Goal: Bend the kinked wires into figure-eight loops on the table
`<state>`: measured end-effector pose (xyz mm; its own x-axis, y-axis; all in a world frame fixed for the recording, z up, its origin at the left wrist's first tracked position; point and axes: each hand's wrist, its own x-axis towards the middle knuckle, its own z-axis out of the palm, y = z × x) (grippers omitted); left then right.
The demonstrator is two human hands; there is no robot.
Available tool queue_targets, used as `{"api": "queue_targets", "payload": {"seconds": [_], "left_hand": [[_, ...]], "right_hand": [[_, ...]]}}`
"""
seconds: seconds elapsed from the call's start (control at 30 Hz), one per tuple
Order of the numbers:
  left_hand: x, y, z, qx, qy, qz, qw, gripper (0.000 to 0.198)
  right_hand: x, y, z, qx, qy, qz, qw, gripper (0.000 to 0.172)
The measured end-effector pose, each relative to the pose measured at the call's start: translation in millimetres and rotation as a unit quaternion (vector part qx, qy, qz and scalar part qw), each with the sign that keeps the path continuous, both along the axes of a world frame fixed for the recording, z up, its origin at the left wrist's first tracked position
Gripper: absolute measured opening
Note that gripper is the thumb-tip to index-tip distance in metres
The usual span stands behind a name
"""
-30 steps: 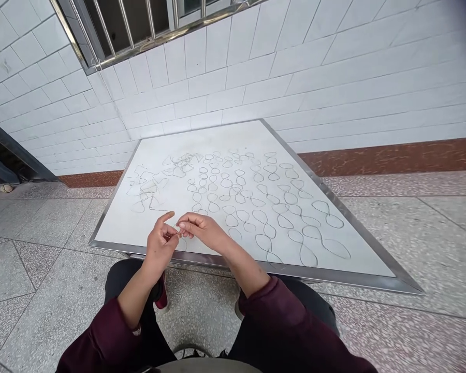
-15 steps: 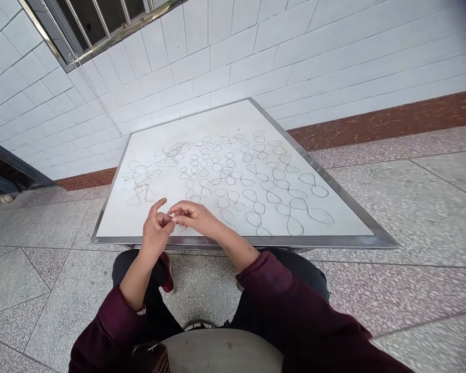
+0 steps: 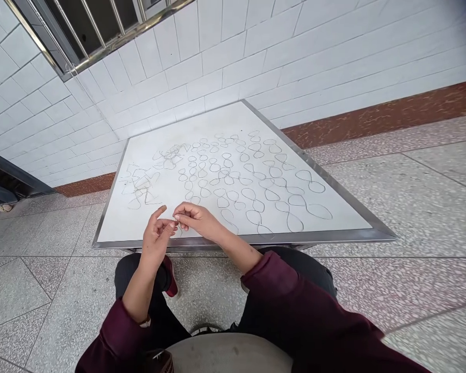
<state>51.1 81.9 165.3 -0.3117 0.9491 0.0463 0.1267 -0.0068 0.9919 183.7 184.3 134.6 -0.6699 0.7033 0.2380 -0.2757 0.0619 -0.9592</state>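
My left hand (image 3: 156, 234) and my right hand (image 3: 197, 220) meet above the near edge of a low white board (image 3: 233, 124) with a metal rim. Together the fingertips pinch a thin wire piece (image 3: 177, 226), mostly hidden between them. My left index finger sticks up. On the board lie several rows of figure-eight wire loops (image 3: 252, 178), small at the back and larger toward the right. A pile of tangled, unshaped wire pieces (image 3: 142, 184) lies at the board's left side.
The board stands low on a speckled terrazzo floor (image 3: 411, 197), against a white tiled wall (image 3: 334, 52) with a barred window (image 3: 101, 26) at top left. My knees in dark trousers and a red shoe (image 3: 172, 277) are below the board's front edge.
The view has shifted slightly; both hands stay together at the board's near edge, still working the same small wire piece. The loops on the board have not moved.
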Motion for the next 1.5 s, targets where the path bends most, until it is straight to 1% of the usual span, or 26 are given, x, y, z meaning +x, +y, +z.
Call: {"api": "queue_targets", "payload": {"seconds": [0.07,0.2,0.27,0.3,0.4,0.47,0.5,0.57,0.67,0.73,0.8,0.83,0.87,0.93,0.97,1.03,1.13,1.2,1.27,1.4,1.5], "left_hand": [[0,-3,-3.7,0.003,-0.027,0.015,1.0,0.056],[0,-4,-15.0,0.002,-0.097,0.025,0.995,0.055],[0,-4,-21.4,-0.001,-0.116,0.047,0.992,0.054],[0,-4,-24.6,0.001,-0.123,0.07,0.99,0.054],[1,-4,-33.8,0.009,-0.15,0.15,0.977,0.055],[4,-6,-37.8,0.005,-0.191,0.18,0.965,0.056],[6,-8,-38.7,-0.003,-0.221,0.181,0.958,0.055],[11,-10,-37.7,-0.021,-0.295,0.165,0.941,0.052],[18,-11,-32.3,-0.02,-0.391,0.131,0.911,0.043],[19,-11,-29.5,0.006,-0.416,0.139,0.899,0.043],[17,-12,-29.0,0.029,-0.422,0.156,0.893,0.047],[16,-13,-29.5,0.036,-0.423,0.161,0.891,0.048],[14,-14,-30.1,0.039,-0.424,0.163,0.89,0.049],[11,-16,-31.1,0.042,-0.418,0.162,0.893,0.05],[10,-17,-31.0,0.045,-0.41,0.161,0.897,0.052],[8,-19,-29.3,0.053,-0.381,0.16,0.909,0.054],[7,-22,-24.4,0.072,-0.325,0.162,0.929,0.058],[7,-23,-22.2,0.084,-0.299,0.163,0.936,0.058],[7,-23,-22.0,0.092,-0.287,0.161,0.94,0.057],[7,-22,-24.7,0.096,-0.276,0.154,0.944,0.058],[6,-22,-25.0,0.099,-0.264,0.153,0.947,0.057]], "right_hand": [[-1,0,-1.8,-0.009,0.001,-0.009,1.0,0.02],[-3,1,-6.8,-0.031,0.006,-0.017,0.999,0.02],[-4,2,-9.4,-0.037,0.008,-0.023,0.999,0.02],[-5,2,-10.6,-0.037,0.01,-0.031,0.999,0.02],[-7,1,-14.0,-0.009,0.006,-0.089,0.996,0.016],[-7,-1,-16.4,0.053,-0.014,-0.154,0.987,0.012],[-7,-3,-17.8,0.1,-0.03,-0.187,0.977,0.011],[-7,-7,-21.2,0.212,-0.066,-0.235,0.946,0.012],[-7,-14,-27.6,0.379,-0.085,-0.241,0.889,0.017],[-9,-19,-31.5,0.474,-0.052,-0.236,0.847,0.018],[-11,-23,-33.8,0.541,-0.005,-0.241,0.806,0.018],[-12,-24,-34.3,0.563,0.015,-0.245,0.789,0.019],[-13,-26,-34.4,0.577,0.029,-0.246,0.778,0.02],[-13,-27,-33.9,0.591,0.046,-0.243,0.768,0.022],[-13,-28,-33.6,0.593,0.049,-0.234,0.769,0.022],[-12,-28,-33.5,0.579,0.051,-0.218,0.784,0.024],[-11,-30,-35.8,0.51,0.038,-0.21,0.833,0.029],[-12,-33,-38.5,0.46,0.029,-0.198,0.865,0.029],[-13,-35,-40.9,0.427,0.027,-0.179,0.886,0.026],[-15,-39,-43.1,0.393,0.024,-0.172,0.903,0.021],[-15,-41,-43.0,0.374,0.021,-0.165,0.912,0.026]]}}
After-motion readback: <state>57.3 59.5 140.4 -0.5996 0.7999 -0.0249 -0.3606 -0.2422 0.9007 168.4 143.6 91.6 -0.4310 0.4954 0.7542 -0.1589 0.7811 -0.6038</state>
